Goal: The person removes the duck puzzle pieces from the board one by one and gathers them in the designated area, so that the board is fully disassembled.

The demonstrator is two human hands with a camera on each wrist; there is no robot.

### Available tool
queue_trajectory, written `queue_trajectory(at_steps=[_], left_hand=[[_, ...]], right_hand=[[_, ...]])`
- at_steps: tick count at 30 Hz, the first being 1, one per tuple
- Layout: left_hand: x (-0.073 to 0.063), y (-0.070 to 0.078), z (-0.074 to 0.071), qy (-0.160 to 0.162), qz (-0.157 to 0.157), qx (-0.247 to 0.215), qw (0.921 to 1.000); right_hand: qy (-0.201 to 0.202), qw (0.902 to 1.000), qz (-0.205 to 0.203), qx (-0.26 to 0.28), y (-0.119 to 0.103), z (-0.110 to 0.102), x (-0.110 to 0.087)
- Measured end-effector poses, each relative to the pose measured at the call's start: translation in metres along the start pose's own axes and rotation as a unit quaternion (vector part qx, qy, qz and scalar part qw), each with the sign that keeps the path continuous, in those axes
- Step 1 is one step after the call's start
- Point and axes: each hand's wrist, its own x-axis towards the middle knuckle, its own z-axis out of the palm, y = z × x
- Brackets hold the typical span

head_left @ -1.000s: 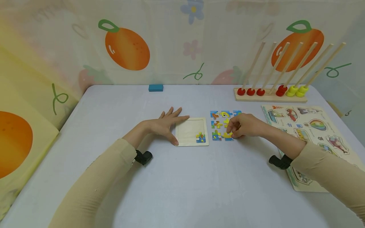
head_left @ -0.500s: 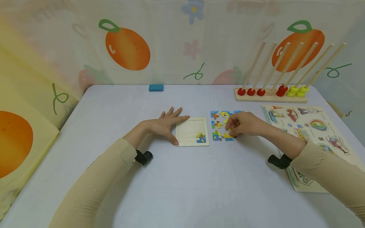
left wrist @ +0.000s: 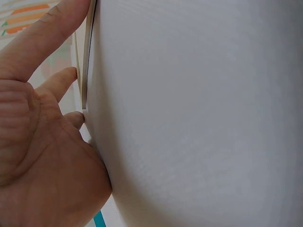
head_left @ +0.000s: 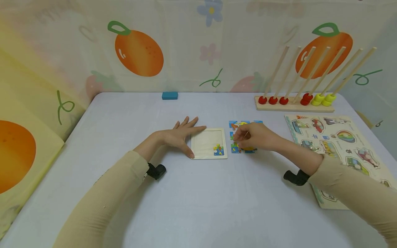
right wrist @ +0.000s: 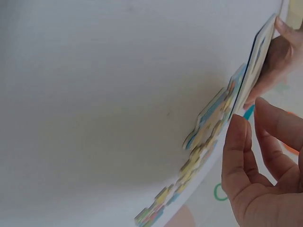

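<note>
A small square wooden puzzle tray (head_left: 202,143) lies mid-table, with joined jigsaw pieces (head_left: 219,150) in its lower right corner. My left hand (head_left: 175,137) rests spread at the tray's left side, thumb at the near corner and index finger along the far edge. My right hand (head_left: 258,136) pinches a thin puzzle piece (head_left: 246,134) over the loose jigsaw pieces (head_left: 234,125), hiding several of them. From the right wrist view, thumb and fingertips point toward the tray (right wrist: 258,59), beyond the row of pieces (right wrist: 191,163). In the left wrist view, the tray's edge (left wrist: 86,71) meets the fingers.
At the back right stands a wooden peg rack (head_left: 294,107) with tall rods and red and yellow beads. A large picture puzzle board (head_left: 336,141) lies under the right forearm. A blue block (head_left: 170,95) sits at the far table edge.
My right hand has lifted a puzzle piece and moved left over the loose pieces, closer to the tray. The left hand stays in place on the tray.
</note>
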Motion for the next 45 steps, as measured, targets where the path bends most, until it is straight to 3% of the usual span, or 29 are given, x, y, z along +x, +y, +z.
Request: queue_trajectory(at_steps=[21,29,45], left_hand=[[0.000,0.000,-0.001,-0.005,-0.001,0.003,1.0000],[-0.001,0.000,-0.002,-0.006,-0.002,0.001,1.0000],[-0.001,0.001,-0.002,-0.003,-0.003,-0.003,1.0000]], right_hand=[[-0.016,0.9996,-0.024,-0.003,-0.026,0.023,0.019],[-0.010,0.9988,-0.048,0.001,-0.027,0.029,0.026],[-0.014,0.9983,-0.051,-0.026,-0.030,0.035,0.028]])
